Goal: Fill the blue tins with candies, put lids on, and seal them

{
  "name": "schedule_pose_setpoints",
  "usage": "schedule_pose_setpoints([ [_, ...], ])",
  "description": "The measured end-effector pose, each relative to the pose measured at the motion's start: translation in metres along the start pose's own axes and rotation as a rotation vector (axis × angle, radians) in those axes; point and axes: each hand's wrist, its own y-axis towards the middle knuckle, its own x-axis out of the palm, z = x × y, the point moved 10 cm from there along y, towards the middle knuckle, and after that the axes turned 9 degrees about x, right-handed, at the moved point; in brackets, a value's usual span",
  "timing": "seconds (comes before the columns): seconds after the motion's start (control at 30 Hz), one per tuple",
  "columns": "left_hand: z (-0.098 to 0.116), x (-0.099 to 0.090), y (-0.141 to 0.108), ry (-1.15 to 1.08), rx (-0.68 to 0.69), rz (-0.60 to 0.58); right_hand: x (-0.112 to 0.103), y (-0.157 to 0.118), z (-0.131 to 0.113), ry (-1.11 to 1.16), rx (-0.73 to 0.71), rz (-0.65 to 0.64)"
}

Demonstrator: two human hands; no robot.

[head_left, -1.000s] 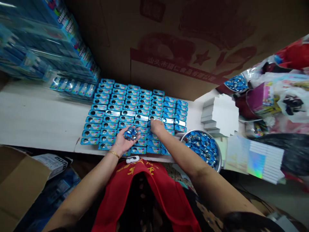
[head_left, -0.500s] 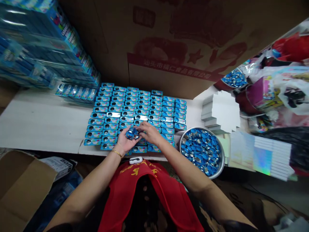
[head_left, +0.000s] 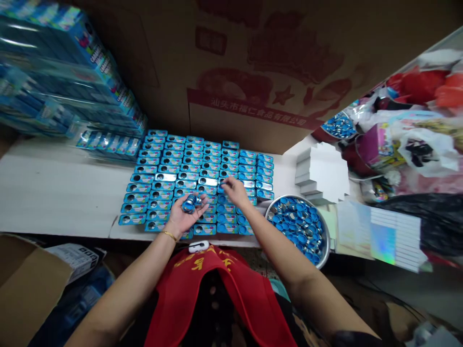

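My left hand (head_left: 181, 217) is palm up, cupped under a small pile of round blue-and-silver caps (head_left: 188, 205). It hovers over the near rows of small blue tins (head_left: 159, 204), which stand close together in columns. My right hand (head_left: 236, 191) reaches over the middle columns, thumb and fingers pinched at one tin's round hole. A bit of blue, apparently a cap, shows at those fingertips, partly hidden by them. Tins in the left columns have dark round holes; those in the right columns have blue discs in them. A metal bowl (head_left: 327, 241) full of the same caps stands to the right.
A large cardboard carton (head_left: 249, 130) walls off the back. Stacked packs of blue boxes (head_left: 104, 72) stand at left. White card pieces (head_left: 325, 168) and shiny sheets (head_left: 383, 241) lie beyond the bowl. An open cardboard box (head_left: 32, 284) is below the table at left.
My right hand has moved from the pile in my left palm, up and right to a tin. My left hand has shifted slightly left and its fingers have opened out.
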Motion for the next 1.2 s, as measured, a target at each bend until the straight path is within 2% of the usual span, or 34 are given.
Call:
schedule_pose_setpoints([
  [0.1, 0.005, -0.002, -0.002, -0.013, 0.004, -0.002, -0.007, 0.042, 0.025, -0.305, 0.186, 0.007],
  [0.23, 0.013, 0.002, -0.002, -0.024, 0.015, -0.035, 0.016, 0.076, 0.030, -0.621, 0.272, -0.177],
  [0.4, 0.014, 0.007, 0.004, -0.057, -0.001, -0.069, 0.036, 0.098, 0.023, -0.697, 0.288, -0.273],
  [0.57, 0.009, 0.011, 0.007, -0.063, -0.024, -0.068, 0.039, 0.105, 0.019, -0.712, 0.263, -0.304],
  [0.67, 0.009, 0.014, 0.004, -0.076, -0.016, -0.059, 0.031, 0.094, 0.012, -0.694, 0.224, -0.266],
  [0.77, 0.011, 0.016, 0.003, -0.086, -0.005, -0.060, 0.022, 0.066, 0.001, -0.633, 0.158, -0.188],
  [0.87, 0.010, 0.016, 0.007, -0.075, -0.006, -0.083, 0.023, 0.025, -0.037, -0.303, -0.130, -0.140],
  [0.93, 0.008, 0.011, 0.012, -0.063, 0.005, -0.061, 0.030, -0.004, -0.064, -0.098, -0.348, -0.201],
  [0.97, 0.006, 0.008, 0.014, -0.057, 0.012, -0.047, 0.035, -0.015, -0.072, -0.059, -0.402, -0.239],
  [1.03, 0.000, 0.007, 0.017, -0.044, 0.008, -0.042, 0.041, -0.023, -0.073, -0.050, -0.387, -0.264],
  [1.13, -0.008, 0.009, 0.017, -0.033, -0.018, -0.058, 0.040, -0.020, -0.060, -0.043, -0.271, -0.227],
  [1.2, -0.012, 0.008, 0.017, -0.032, -0.028, -0.045, 0.041, -0.023, -0.057, -0.058, -0.283, -0.240],
])
